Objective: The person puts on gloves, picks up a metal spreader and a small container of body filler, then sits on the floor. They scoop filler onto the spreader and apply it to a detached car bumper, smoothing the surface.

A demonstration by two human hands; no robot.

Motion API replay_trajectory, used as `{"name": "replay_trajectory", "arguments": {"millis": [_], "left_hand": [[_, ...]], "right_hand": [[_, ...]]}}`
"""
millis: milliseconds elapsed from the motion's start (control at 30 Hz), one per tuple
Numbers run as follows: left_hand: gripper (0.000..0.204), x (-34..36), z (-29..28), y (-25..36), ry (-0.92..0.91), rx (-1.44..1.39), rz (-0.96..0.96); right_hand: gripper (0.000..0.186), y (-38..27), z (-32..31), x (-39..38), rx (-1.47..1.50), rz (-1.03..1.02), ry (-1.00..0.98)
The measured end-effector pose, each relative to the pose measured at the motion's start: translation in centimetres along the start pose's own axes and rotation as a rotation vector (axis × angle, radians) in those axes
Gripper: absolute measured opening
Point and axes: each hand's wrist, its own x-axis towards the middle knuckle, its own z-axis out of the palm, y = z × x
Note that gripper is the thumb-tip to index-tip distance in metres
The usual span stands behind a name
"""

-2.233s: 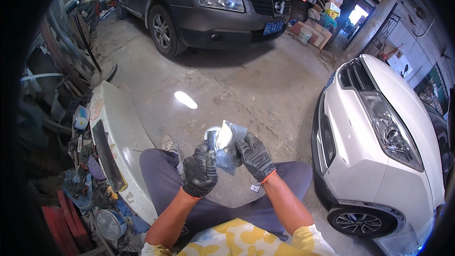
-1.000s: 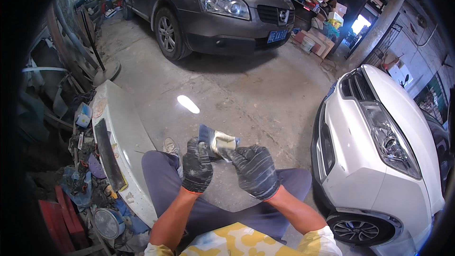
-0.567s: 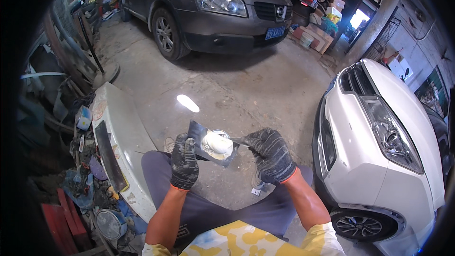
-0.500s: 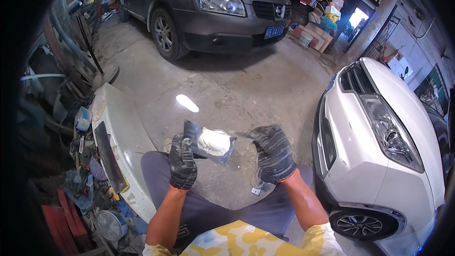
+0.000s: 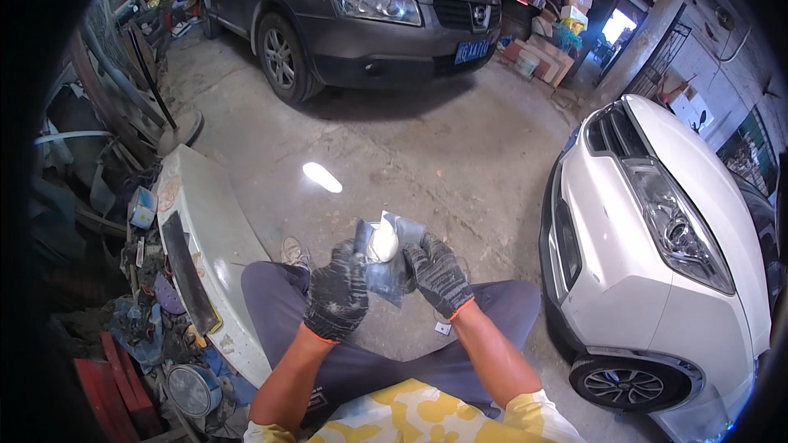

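My left hand [image 5: 338, 294], in a dark knitted glove with an orange cuff, grips the near left side of a dark, flat mixing plate [image 5: 383, 281]. A mound of cream-coloured putty [image 5: 382, 244] sits on the plate. From the right, my gloved right hand [image 5: 441, 273] holds a thin, flat grey spreader [image 5: 408, 230] against the putty, its fingers closed. Part of the spreader's grip is hidden by the glove. Both hands are close together above the floor, between my bent knees.
A pale car bumper panel [image 5: 195, 197] lies to my left, beside piled scrap and a round tin [image 5: 193, 390]. The white car [image 5: 632, 287] stands close on my right. Ahead is the dark grey car [image 5: 361, 41]. My shoe [image 5: 295, 252] shows beyond my left hand.
My right hand has come in leftward and down to the plate with the spreader. My left hand has moved right, and the plate has turned and shifted slightly right.
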Motion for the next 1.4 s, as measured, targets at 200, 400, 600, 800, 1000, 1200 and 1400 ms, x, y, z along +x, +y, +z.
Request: {"name": "replay_trajectory", "arguments": {"millis": [200,400,600,800,1000,1200,1400], "left_hand": [[0.031,-0.4,-0.6,0.4,-0.081,0.368,0.311],[0.019,-0.8,-1.6,-1.0,0.033,-0.461,-0.201],[0.020,-0.2,-1.5,-1.2,0.028,-0.623,-0.375],[0.018,0.2,-0.2,-1.8,0.146,-0.754,-0.504],[0.024,0.2,2.1,-2.0,0.344,-0.088,-0.158],[0.020,0.0,2.3,-1.9,0.334,0.084,0.041],[0.017,0.0,1.8,-2.3,0.154,-0.299,-0.162]], "right_hand": [[0.017,-0.6,-0.9,1.9,0.070,-0.071,0.082],[0.013,-3.0,-2.3,0.8,0.292,-0.363,0.182],[0.028,-5.3,-3.2,-1.6,-0.118,-0.323,-0.214],[0.037,-6.8,-3.5,-2.0,-0.653,-0.746,0.000],[0.033,-5.1,-1.2,-1.8,-0.783,-0.993,0.047],[0.033,-5.1,-1.0,-1.8,-0.713,-0.980,0.177],[0.038,-5.9,-2.8,-1.2,-0.546,-0.934,0.121]]}}
